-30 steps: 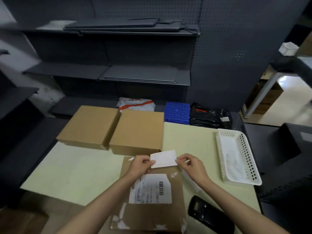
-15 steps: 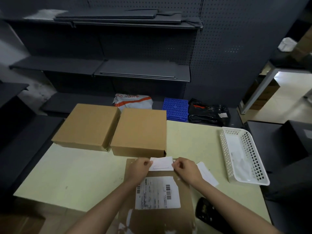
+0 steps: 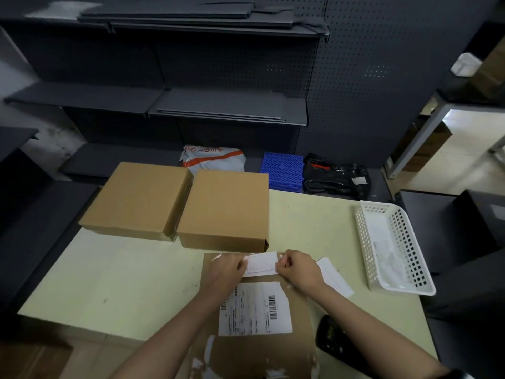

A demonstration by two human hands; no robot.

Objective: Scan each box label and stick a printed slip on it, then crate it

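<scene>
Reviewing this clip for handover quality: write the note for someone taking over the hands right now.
Left hand and right hand each pinch an end of the printed slip, held at the far edge of the near box, above its shipping label.
The scanner lies on the table right of that box; spare slips lie beside the right hand; the white basket is further right.
Left: press the slip flat, crate this box. Two plain boxes wait behind.

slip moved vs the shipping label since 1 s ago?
Yes. The slip has come down toward the shipping label and now lies low over the box, both hands pinching its ends.
</scene>
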